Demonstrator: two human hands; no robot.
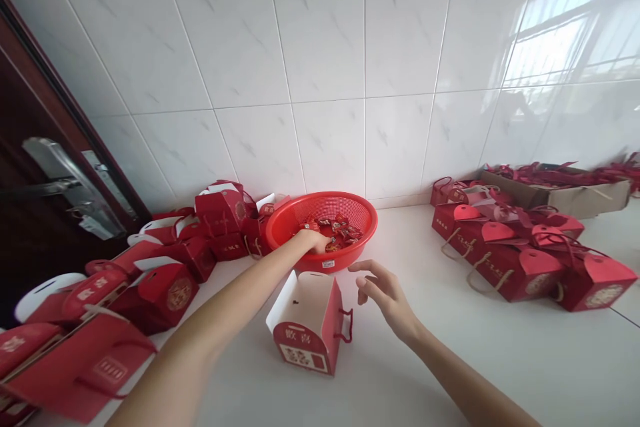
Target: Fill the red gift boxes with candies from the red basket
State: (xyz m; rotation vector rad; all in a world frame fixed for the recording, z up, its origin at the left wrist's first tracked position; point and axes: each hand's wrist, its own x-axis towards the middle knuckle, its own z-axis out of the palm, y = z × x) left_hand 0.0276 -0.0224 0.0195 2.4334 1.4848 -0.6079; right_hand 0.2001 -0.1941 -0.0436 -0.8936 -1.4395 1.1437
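Observation:
A red plastic colander basket [371, 220] holds small red-wrapped candies [345, 232]. My left hand [316, 240] reaches down into it, touching the candies; its fingertips are hidden, so I cannot tell whether they are closed on any. In front of the basket stands an open red and white gift box [306, 347] with its top flaps up and a dark red cord handle on its right side. My right hand [383, 290] hovers to the right of this box, holding nothing, its fingers loosely bent and apart.
Red boxes with raised flaps [170, 290] crowd the left side. Closed red boxes with cord handles [520, 267] stand at right, before a cardboard tray [590, 199] of red ribbons. A tiled wall [330, 47] rises behind; a door handle [60, 180] is far left.

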